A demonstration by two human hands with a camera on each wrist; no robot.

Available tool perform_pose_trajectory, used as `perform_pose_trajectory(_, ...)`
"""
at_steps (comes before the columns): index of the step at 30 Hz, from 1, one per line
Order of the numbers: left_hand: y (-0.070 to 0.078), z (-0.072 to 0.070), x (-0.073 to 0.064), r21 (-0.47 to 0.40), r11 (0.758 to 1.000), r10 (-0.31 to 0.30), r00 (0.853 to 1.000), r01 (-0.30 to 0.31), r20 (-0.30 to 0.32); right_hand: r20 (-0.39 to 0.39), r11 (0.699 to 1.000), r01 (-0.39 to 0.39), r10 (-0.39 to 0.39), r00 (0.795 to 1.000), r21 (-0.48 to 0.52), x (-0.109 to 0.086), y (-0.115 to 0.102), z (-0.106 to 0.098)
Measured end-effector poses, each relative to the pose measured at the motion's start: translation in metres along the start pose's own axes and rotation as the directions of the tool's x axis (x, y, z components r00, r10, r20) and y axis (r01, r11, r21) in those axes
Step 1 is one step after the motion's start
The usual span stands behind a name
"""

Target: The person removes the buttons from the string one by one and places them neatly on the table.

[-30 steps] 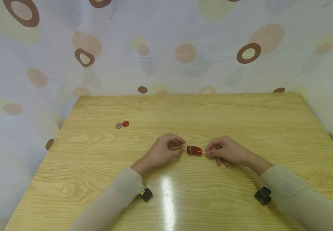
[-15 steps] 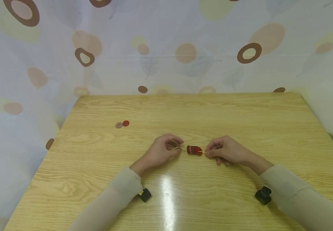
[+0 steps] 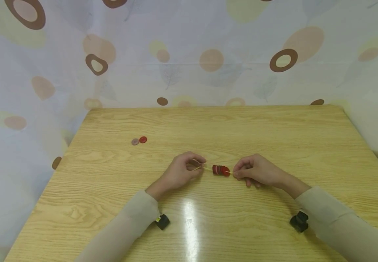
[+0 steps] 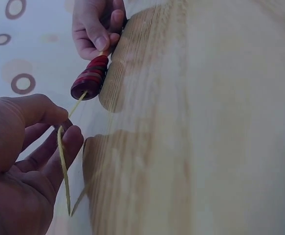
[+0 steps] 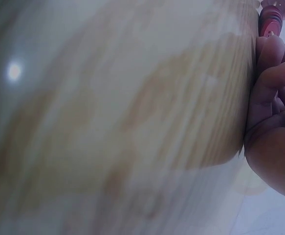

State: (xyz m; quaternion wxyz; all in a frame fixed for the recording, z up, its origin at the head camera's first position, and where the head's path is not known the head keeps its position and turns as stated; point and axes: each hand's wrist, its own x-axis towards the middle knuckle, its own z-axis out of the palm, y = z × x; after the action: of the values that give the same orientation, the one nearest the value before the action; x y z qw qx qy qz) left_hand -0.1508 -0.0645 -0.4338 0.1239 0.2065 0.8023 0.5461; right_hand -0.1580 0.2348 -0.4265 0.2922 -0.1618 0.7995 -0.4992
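A yellow cord (image 3: 207, 168) runs between the two hands through a stack of red, pink and dark buttons (image 3: 219, 170). The stack (image 4: 90, 78) hangs just above the wooden table, close to the right hand. My left hand (image 3: 182, 170) pinches a brownish button (image 4: 66, 126) between thumb and fingertips, apart from the stack. The cord passes at this button, and its free end drops in a bend below the left hand (image 4: 30, 147). My right hand (image 3: 258, 170) pinches the cord at the stack's right end, beside a red button. In the right wrist view its fingers (image 5: 274, 73) are curled.
On the wooden table (image 3: 258, 127), a greyish-pink button (image 3: 135, 142) and a red button (image 3: 143, 139) lie side by side at the back left. A patterned curtain (image 3: 189, 54) hangs behind the table. Black wrist cameras (image 3: 162, 221) sit below both sleeves.
My left hand has drawn a little to the left, away from the stack, and more cord shows between them. The right hand and the stack have stayed almost still.
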Motion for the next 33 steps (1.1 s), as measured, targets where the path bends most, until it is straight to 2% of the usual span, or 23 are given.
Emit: perform_pose_trajectory(33, -0.0014, -0.0043, -0.0064, -0.024, 1.000, 0.001, 1.000, -0.002, -0.030, -0.003, 1.000, -0.003, 0.003, 1.000, -0.007, -0.0010, -0.0017, 0.0005)
